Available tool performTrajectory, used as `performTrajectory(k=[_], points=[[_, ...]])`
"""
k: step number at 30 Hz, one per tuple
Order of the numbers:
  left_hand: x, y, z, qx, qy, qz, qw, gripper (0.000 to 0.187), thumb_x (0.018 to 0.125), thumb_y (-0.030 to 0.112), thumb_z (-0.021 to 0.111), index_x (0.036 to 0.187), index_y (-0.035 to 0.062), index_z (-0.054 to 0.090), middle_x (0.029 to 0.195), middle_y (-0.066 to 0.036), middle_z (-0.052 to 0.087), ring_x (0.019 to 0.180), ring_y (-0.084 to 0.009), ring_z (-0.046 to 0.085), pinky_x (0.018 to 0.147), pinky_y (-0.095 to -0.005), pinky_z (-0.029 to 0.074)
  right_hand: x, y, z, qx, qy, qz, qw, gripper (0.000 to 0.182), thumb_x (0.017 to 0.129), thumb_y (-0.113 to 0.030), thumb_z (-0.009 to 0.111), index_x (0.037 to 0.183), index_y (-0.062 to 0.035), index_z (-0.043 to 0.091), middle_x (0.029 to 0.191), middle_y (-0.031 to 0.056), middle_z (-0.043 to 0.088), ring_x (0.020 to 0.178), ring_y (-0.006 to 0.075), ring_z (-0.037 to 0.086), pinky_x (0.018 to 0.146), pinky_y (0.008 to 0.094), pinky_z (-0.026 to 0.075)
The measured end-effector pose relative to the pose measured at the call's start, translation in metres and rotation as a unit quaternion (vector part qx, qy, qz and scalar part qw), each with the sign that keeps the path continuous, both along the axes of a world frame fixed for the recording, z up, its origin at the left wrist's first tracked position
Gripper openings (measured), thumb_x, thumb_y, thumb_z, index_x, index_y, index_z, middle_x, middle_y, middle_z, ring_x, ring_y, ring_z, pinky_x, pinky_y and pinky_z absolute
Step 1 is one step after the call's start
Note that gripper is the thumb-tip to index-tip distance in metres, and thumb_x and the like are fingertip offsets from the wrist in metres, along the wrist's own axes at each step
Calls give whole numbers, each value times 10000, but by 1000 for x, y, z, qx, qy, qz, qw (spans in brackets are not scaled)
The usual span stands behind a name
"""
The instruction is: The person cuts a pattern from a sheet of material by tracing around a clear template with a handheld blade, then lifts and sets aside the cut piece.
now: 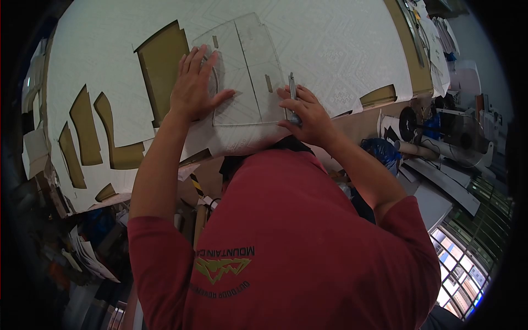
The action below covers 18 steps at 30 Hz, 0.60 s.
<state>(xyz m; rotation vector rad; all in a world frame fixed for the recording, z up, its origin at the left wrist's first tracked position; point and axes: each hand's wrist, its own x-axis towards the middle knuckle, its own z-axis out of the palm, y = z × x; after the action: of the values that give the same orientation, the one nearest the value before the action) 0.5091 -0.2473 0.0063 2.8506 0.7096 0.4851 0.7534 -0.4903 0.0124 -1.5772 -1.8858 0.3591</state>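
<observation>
The left hand (193,88) lies palm down with its fingers spread, pressing on the left edge of a clear template (245,71) and grasping nothing. The right hand (309,114) is closed around a slim, silvery tool (292,87), which stands out above the fingers beside the template's right edge; its exact kind is hard to tell. The template rests flat on a white patterned sheet (341,49), between the two hands, near the edge of the surface closest to the person. A dark line runs lengthwise down it, and two small slots show, one near the left hand's fingertips and one near the tool.

The sheet covers much of the surface (406,38). To the left of the template it has several cut-out openings, a large one (162,71) next to the left hand and narrower curved ones farther left, with olive-brown material showing through. Another opening (378,96) is at the near edge, to the right of the right hand. Papers (440,38) lie along the right side. Beyond the surface on the right are a dark fan-like object (408,124) and a blue plastic bag (379,151).
</observation>
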Motion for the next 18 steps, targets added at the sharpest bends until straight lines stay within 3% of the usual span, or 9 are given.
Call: performTrajectory(k=[8,10,18], points=[[1,0,2,-8,0,-1,1000,950,830,643,772,1524,61,484,1612,-217,383,1531,-402,307,1274,-550,217,0,1,0,5,1,-3,1000,483,818,-156,856,1218,-107,588,1439,140,649,1405,365,539,1201,525,379],[1,-1,2,-10,-2,2,1000,946,828,635,777,1524,66,485,1611,-219,382,1532,-403,306,1277,-548,214,0,0,-1,5,-3,-7,1000,461,809,-203,848,1189,-113,604,1455,106,632,1331,348,577,1196,521,395],[0,-2,3,-12,3,3,1000,944,834,627,776,1536,71,474,1618,-220,373,1537,-406,296,1281,-546,206,0,0,-1,-1,0,-4,1000,478,821,-184,847,1217,-112,590,1457,124,632,1379,357,547,1205,519,378]])
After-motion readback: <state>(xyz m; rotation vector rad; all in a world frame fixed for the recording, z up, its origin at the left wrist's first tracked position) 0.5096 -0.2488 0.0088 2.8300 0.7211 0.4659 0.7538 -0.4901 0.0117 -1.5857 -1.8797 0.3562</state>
